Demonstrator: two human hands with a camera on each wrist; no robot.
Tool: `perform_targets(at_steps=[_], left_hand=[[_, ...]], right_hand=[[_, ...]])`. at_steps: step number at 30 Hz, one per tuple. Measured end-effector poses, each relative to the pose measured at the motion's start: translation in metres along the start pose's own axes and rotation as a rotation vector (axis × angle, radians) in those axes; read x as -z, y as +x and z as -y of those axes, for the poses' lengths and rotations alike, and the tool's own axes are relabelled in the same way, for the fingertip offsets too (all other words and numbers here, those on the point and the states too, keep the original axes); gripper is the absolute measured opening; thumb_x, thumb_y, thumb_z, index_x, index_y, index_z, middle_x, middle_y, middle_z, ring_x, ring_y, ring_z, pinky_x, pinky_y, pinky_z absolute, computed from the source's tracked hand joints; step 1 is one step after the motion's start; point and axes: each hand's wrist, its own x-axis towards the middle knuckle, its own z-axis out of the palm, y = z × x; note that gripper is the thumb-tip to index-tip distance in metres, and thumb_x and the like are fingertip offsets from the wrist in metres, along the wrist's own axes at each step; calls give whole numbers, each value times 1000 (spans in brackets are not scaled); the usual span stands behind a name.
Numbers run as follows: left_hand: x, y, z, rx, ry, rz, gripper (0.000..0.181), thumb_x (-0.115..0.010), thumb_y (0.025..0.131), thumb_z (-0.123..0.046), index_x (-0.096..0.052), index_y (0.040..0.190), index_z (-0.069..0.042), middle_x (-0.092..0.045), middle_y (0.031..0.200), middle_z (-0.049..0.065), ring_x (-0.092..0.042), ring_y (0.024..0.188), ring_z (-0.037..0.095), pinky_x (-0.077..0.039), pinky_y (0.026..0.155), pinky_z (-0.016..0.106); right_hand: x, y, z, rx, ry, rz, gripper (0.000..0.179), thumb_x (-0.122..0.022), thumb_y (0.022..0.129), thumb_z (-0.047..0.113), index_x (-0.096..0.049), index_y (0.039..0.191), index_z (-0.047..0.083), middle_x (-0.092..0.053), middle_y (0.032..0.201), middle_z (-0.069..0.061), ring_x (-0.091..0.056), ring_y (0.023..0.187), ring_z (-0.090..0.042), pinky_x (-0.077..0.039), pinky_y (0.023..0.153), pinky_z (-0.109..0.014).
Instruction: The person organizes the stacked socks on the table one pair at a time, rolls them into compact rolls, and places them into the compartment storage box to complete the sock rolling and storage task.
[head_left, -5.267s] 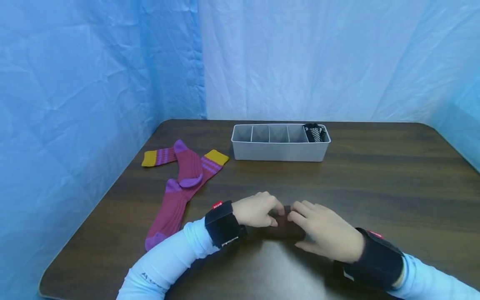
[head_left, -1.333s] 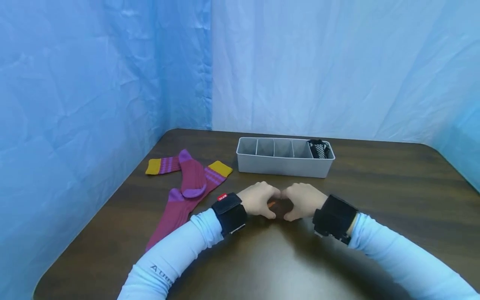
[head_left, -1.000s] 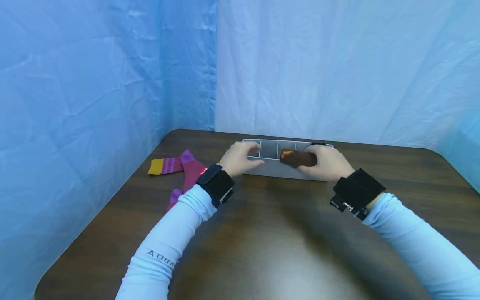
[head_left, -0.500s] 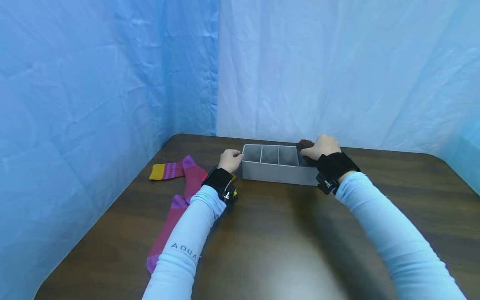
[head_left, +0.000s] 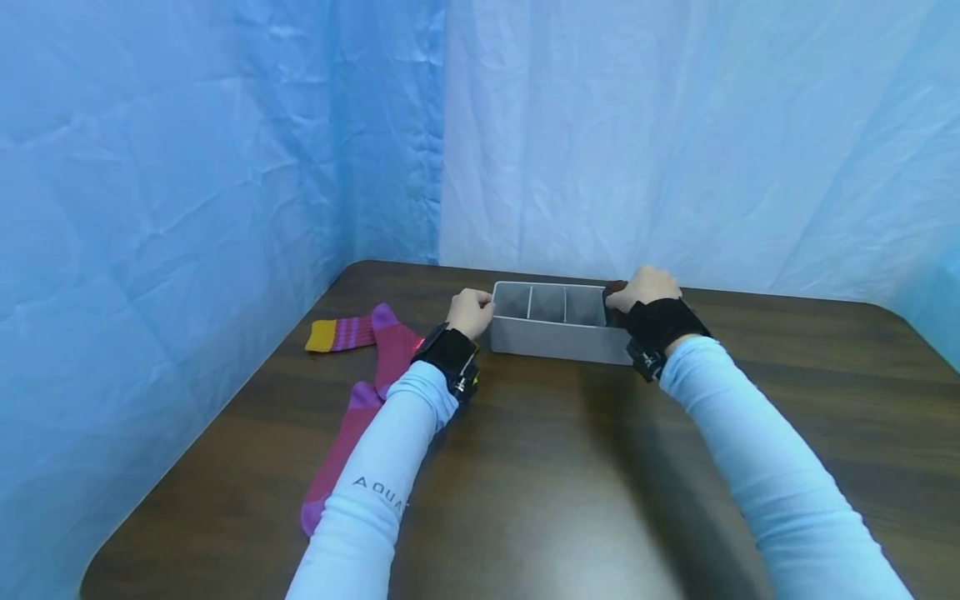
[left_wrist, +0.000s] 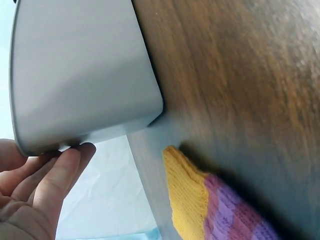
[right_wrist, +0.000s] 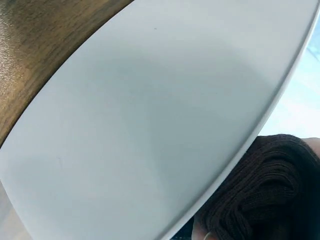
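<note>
A grey divided box [head_left: 555,340] stands toward the back of the table. My left hand [head_left: 470,314] pinches the rim at its left end; in the left wrist view the fingers [left_wrist: 57,180] curl at the box corner. My right hand [head_left: 647,287] grips a rolled dark brown sock [right_wrist: 270,185], which sits down behind the front wall at the box's right part, beside the three bare compartments. Right hand and wrist band cover the box's right end, hiding the black-and-white patterned bundle there.
Two maroon socks with purple heels and toes [head_left: 341,458] and yellow cuffs [head_left: 322,336] lie crossed on the left of the dark wooden table [head_left: 525,483], partly under my left forearm. Blue sheeting [head_left: 675,142] hangs behind and at the sides.
Both hands worked together over the brown sock, then parted. My right hand carried the roll to the box and lowered it in; my left hand moved onto the box's left rim.
</note>
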Motion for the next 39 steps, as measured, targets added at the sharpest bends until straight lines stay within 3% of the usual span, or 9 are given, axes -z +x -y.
perform_targets(at_steps=[3, 7, 10, 14, 18, 29, 33, 36, 39], left_hand=[[-16, 25, 29, -77, -8, -31, 25, -48, 86, -21, -64, 101, -10, -63, 98, 6, -55, 80, 14, -41, 63, 23], [-21, 37, 34, -55, -10, -17, 22, -49, 85, -20, -65, 97, -11, -64, 94, 5, -55, 76, 16, -42, 63, 26], [-3, 6, 2, -9, 0, 10, 23, -45, 86, -11, -64, 99, -6, -62, 92, 9, -52, 75, 19, -40, 62, 26], [6, -15, -13, -29, -6, 12, 25, -42, 87, -9, -62, 99, 0, -59, 81, 11, -47, 69, 18, -34, 56, 20], [9, -15, -13, -37, -8, 2, 24, -43, 88, -11, -63, 93, 0, -52, 71, 9, -43, 63, 16, -31, 55, 20], [8, -6, -6, -8, -7, 15, 28, -43, 88, -14, -59, 109, -5, -62, 103, 10, -51, 75, 16, -38, 63, 22], [-34, 59, 60, -110, -26, -46, 28, -46, 85, -32, -63, 103, -21, -63, 99, -1, -54, 76, 8, -41, 62, 23], [-67, 109, 107, -123, -30, -67, 27, -47, 82, -42, -63, 99, -29, -63, 96, -7, -55, 78, 6, -43, 61, 23], [-56, 87, 85, -68, -34, -44, 27, -48, 84, -34, -63, 103, -22, -64, 97, -1, -57, 79, 10, -44, 64, 25]], right_hand=[[0, 0, 4, -4, -22, -4, 43, -57, 71, 27, -58, 91, -11, -57, 90, -28, -52, 79, -37, -45, 64, -41], [-2, 1, 7, -18, -59, 6, 40, -58, 71, 26, -60, 88, -10, -58, 89, -26, -53, 80, -36, -45, 64, -40], [-5, 1, 7, -12, -61, 20, 30, -58, 71, 22, -62, 77, -7, -60, 78, -22, -54, 69, -31, -44, 53, -34], [-11, 0, 5, 37, -90, 38, 20, -55, 71, 15, -60, 61, -1, -59, 64, -16, -52, 57, -26, -39, 45, -30], [-16, 2, 7, 90, -145, 2, 17, -53, 73, 11, -60, 64, -2, -60, 68, -19, -54, 64, -31, -44, 53, -38], [-32, 14, 11, 257, -319, -51, 14, -50, 76, 1, -61, 81, -7, -62, 82, -24, -59, 71, -36, -47, 58, -45], [-31, 14, 10, 291, -340, -33, 12, -53, 72, 0, -61, 78, -6, -61, 78, -23, -58, 68, -35, -46, 56, -44], [-31, 11, 10, 304, -333, -25, 12, -54, 69, 0, -61, 78, -6, -61, 78, -22, -58, 68, -35, -47, 56, -44], [-29, 7, 11, 315, -324, -7, 13, -53, 69, -1, -61, 79, -7, -61, 78, -23, -59, 68, -34, -47, 56, -45]])
